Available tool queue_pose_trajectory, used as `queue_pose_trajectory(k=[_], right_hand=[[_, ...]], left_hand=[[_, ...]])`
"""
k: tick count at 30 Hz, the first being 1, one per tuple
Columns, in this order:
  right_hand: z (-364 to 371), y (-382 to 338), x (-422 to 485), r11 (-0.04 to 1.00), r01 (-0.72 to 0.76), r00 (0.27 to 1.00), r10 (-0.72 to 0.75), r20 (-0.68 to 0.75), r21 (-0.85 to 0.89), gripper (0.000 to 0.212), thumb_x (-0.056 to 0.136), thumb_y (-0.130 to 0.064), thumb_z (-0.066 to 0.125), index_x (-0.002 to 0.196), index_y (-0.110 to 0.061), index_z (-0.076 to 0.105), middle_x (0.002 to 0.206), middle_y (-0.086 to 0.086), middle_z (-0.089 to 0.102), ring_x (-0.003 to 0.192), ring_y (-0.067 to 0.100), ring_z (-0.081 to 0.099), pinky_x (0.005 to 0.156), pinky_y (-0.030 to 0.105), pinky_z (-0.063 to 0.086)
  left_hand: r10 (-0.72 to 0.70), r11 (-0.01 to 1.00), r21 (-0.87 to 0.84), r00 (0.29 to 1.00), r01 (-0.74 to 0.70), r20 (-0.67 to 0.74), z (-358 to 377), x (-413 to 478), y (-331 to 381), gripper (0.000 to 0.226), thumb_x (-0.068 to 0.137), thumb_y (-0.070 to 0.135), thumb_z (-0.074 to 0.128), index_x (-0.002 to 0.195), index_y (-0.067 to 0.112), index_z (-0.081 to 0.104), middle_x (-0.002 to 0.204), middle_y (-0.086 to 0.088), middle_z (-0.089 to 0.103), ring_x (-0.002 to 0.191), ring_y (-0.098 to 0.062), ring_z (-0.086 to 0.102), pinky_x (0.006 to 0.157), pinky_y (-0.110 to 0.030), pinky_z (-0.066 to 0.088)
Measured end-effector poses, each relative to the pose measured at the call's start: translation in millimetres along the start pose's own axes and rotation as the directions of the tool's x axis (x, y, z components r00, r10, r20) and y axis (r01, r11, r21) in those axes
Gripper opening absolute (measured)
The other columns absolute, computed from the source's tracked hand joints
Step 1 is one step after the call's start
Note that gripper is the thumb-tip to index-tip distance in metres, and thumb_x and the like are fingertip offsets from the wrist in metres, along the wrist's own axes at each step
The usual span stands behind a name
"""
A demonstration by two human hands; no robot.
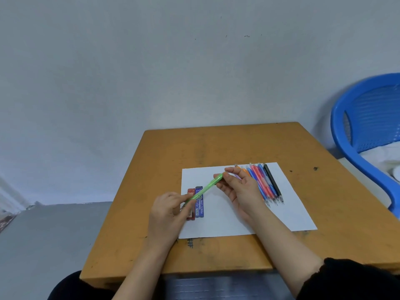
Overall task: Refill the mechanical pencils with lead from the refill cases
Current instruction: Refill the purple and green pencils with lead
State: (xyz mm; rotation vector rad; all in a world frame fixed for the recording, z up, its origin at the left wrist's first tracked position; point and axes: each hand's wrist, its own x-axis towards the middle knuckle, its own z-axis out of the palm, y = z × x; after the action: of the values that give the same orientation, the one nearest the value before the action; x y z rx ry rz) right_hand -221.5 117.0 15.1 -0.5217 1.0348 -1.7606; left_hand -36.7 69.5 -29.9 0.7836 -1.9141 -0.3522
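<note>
Mid-frame over the white sheet (227, 217), the left hand (167, 213) pinches the green pencil's (204, 189) lower end. The right hand (240, 189) pinches its top. Two refill cases (195, 207) lie beneath.

Right sleeve (350, 280) black, fuzzy-edged — forearms (279, 237) bare below it.

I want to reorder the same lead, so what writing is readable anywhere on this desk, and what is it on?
"PENCIL LEAD": on the blue refill case, running along its length.
Larger word beside it on that case: partly behind the green pencil, too blurred to read.
Red refill case: pale lettering, too blurred to read.
Row of pencils: no legible text.
</note>
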Motion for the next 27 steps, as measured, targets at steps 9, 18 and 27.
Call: queue_pose_trajectory(k=[9,18,27], right_hand=[[0.0,-2.7,-1.0,0.986,-0.106,0.994,0.103,0.028,0.125,0.007,0.091,0.002,0.052,0.090,-0.003,0.056,0.087,0.019,0.072,0.081,0.022,0.070,0.070,0.026,0.058],[-4.3,-0.7,2.3,0.963,-0.129,0.992,0.129,0.017,0.235,0.007,0.092,-0.004,0.052,0.089,-0.002,0.058,0.084,0.015,0.072,0.075,0.018,0.070,0.068,0.024,0.058],[-22.3,1.6,10.5,0.801,0.231,0.913,-0.374,-0.160,-0.553,0.011,0.085,-0.003,0.068,0.086,-0.014,0.068,0.082,-0.002,0.067,0.075,0.009,0.061,0.069,0.012,0.047]], left_hand=[[-0.014,0.999,0.039,1.000,0.015,-0.021,-1.3,-1.0,-2.3,0.030,0.084,0.039,0.059,0.093,0.016,0.077,0.086,0.023,0.064,0.084,0.009,0.053,0.073,-0.025,0.043],[-0.030,0.996,0.077,0.998,0.034,-0.057,-5.2,-0.3,2.5,0.030,0.086,0.036,0.055,0.092,0.015,0.076,0.087,0.027,0.058,0.085,0.009,0.052,0.074,-0.018,0.042],[-0.327,0.942,-0.114,0.939,0.315,-0.104,-10.3,0.0,5.9,0.019,0.085,0.008,0.069,0.095,0.024,0.072,0.087,0.028,0.062,0.090,0.008,0.059,0.071,-0.013,0.049]])
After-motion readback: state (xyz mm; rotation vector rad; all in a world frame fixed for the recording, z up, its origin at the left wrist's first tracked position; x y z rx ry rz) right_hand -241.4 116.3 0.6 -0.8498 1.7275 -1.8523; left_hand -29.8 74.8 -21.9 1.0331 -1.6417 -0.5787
